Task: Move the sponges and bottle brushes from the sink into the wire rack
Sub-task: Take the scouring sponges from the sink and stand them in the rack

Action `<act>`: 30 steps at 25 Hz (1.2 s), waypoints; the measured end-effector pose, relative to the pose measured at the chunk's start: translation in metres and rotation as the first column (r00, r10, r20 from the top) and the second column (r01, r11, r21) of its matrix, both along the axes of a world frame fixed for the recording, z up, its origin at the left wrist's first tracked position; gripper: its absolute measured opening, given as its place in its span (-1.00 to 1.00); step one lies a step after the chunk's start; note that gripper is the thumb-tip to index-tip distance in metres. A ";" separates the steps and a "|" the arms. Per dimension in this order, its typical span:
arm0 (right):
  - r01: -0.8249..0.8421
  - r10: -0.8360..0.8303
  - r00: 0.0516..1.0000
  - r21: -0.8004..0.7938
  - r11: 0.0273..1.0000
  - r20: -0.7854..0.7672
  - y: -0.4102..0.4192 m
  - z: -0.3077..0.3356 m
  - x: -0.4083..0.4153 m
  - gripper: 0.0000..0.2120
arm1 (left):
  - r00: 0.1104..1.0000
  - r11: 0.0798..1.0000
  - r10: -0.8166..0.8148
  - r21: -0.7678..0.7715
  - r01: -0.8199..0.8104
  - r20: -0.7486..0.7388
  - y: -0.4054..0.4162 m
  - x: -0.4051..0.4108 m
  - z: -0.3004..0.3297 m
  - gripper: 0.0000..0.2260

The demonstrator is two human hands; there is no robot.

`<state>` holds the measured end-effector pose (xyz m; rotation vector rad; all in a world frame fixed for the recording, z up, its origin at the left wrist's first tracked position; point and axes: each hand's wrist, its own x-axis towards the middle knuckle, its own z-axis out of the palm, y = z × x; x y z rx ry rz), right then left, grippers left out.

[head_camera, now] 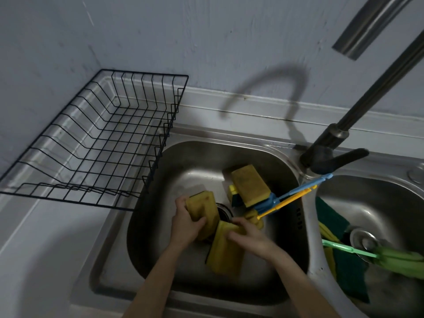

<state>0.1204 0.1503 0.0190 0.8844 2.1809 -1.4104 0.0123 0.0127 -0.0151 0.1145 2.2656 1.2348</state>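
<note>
In the left sink basin (174,171), my left hand (187,222) grips a yellow sponge (205,206) over the drain. My right hand (249,237) grips a second yellow sponge (226,255) that hangs down below it. A third yellow sponge (249,185) leans at the back of the basin over a blue and a yellow bottle brush (296,195) whose handles rest on the divider. The black wire rack (96,143) stands empty on the drainboard at the left. In the right basin (378,198) lie green-and-yellow sponges (341,260) and a green bottle brush (399,260).
A dark tap (332,148) rises from the divider behind the basins and arches up to the right. A grey wall runs behind the sink. Pale counter (34,260) lies to the front left of the rack.
</note>
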 end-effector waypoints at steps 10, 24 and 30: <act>0.288 -0.335 0.856 -0.175 0.941 -0.393 0.039 0.093 0.015 -0.68 | 0.973 0.980 -0.071 0.167 0.109 -0.220 0.017 0.009 0.084 -0.38; 0.230 -0.403 0.684 -0.344 0.910 -0.608 0.026 0.157 0.010 -0.85 | 0.960 0.786 -0.171 0.557 0.268 -0.221 -0.015 0.020 0.169 -0.65; 0.236 -0.408 0.672 -0.343 0.909 -0.618 0.017 0.177 -0.005 -0.85 | 0.958 0.754 -0.240 0.593 0.284 -0.154 -0.038 0.017 0.190 -0.64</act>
